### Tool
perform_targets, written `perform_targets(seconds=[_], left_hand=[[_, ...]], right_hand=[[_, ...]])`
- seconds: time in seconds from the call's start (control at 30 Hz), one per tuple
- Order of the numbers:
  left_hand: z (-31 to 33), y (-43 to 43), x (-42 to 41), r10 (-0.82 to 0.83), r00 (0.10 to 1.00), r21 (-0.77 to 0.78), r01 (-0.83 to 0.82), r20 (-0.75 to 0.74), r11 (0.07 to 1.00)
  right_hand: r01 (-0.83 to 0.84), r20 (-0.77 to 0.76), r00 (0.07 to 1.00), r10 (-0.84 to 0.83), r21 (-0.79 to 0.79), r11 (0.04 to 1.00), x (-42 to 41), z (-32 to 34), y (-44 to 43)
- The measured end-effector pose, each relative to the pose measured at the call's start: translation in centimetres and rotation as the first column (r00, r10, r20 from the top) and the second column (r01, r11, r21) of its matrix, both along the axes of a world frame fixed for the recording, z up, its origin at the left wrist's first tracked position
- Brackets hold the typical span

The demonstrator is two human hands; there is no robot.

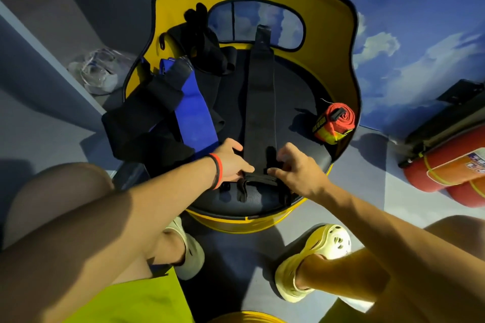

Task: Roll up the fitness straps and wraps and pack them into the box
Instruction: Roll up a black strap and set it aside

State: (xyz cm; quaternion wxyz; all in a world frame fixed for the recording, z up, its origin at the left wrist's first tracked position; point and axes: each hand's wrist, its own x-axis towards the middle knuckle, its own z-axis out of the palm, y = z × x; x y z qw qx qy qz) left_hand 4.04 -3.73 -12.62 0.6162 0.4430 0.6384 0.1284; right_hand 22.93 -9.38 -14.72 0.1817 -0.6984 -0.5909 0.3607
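Pinching: left hand (231, 162) and right hand (296, 168), fingers of both curled on near end of black strap (259, 92)
black strap: flat, lengthwise down middle of chair seat (296, 86), centre frame, near end bunched
red roll (334, 123): rolled up, right edge of seat
blue band (189, 113): unrolled, left of strap, among black wraps (136, 118)
gloves (199, 34): upper left, against yellow backrest

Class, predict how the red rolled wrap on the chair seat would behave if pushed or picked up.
Wound into a cylinder, the red wrap may roll if pushed. Being cloth, it is probably light and squashy. The black tab across it likely stops it unwinding.
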Motion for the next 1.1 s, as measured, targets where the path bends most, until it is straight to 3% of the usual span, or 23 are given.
perform_targets(seconds=[0.03,0.07,0.13,0.2,0.27,0.33,0.4,0.43,0.5,0.57,0.67,0.83,0.93,1.0,1.1], left_hand=[[-0.2,-0.1,0.0,0.02,1.0,0.017,-0.02,-0.007,1.0],[-0.5,-0.1,0.0,0.036,0.999,0.028,-0.035,-0.013,0.999],[-1.0,0.0,0.1,0.059,0.998,0.035,-0.059,-0.006,0.998],[-1.3,0.0,0.2,0.055,0.998,0.044,-0.055,-0.014,0.998],[-1.2,0.1,0.0,0.044,0.999,0.042,-0.044,0.009,0.998],[-0.6,0.3,-0.2,0.02,0.999,0.028,-0.021,0.041,0.999],[0.3,0.6,-0.6,-0.171,0.98,0.1,0.181,-0.102,0.978],[0.8,0.6,-0.7,-0.294,0.919,0.174,0.345,-0.264,0.922],[1.7,0.1,-0.9,-0.344,0.763,0.329,0.573,-0.547,0.75],[2.3,-0.9,-1.3,-0.343,0.757,0.45,0.621,-0.556,0.642],[1.8,-2.1,-2.0,-0.47,0.715,0.48,0.698,-0.518,0.532],[-1.0,-2.0,-2.3,-0.32,0.873,0.581,0.484,-0.367,0.655],[-1.7,-1.3,-2.4,-0.259,0.94,0.532,0.339,-0.221,0.776],[-1.6,-1.1,-2.5,-0.263,0.94,0.479,0.337,-0.217,0.81],[-1.4,-0.9,-2.5,-0.346,0.878,0.423,0.465,-0.33,0.778]], right_hand=[[-0.056,0.061,0.997,0.053,0.056,0.997,0.3,0.1,0.0],[-0.081,0.03,0.996,0.079,0.08,0.994,0.6,0.2,-0.1],[-0.08,-0.15,0.984,0.093,0.09,0.993,1.0,0.6,-0.2],[-0.171,-0.193,0.962,0.195,0.136,0.976,1.2,0.7,-0.3],[-0.338,-0.002,0.938,0.346,0.214,0.917,1.0,0.4,-0.2],[-0.399,0.106,0.917,0.385,0.248,0.883,0.7,-0.1,0.1],[-0.432,0.135,0.902,0.411,0.236,0.871,0.7,-0.4,0.5],[-0.463,0.146,0.886,0.441,0.214,0.86,0.5,-0.5,0.5],[-0.505,0.148,0.863,0.483,0.195,0.841,0.3,-0.9,0.5],[-0.526,0.143,0.85,0.506,0.195,0.828,0.2,-1.1,0.6],[-0.506,0.133,0.862,0.489,0.164,0.847,0.3,-1.4,0.8],[-0.275,-0.038,0.957,0.286,0.177,0.945,0.5,-1.1,0.1],[-0.215,-0.078,0.971,0.227,0.132,0.968,0.8,-1.4,0.4],[-0.191,-0.08,0.976,0.201,0.116,0.975,0.9,-1.6,0.4],[-0.193,-0.026,0.98,0.198,0.132,0.972,0.7,-2.0,0.1]])
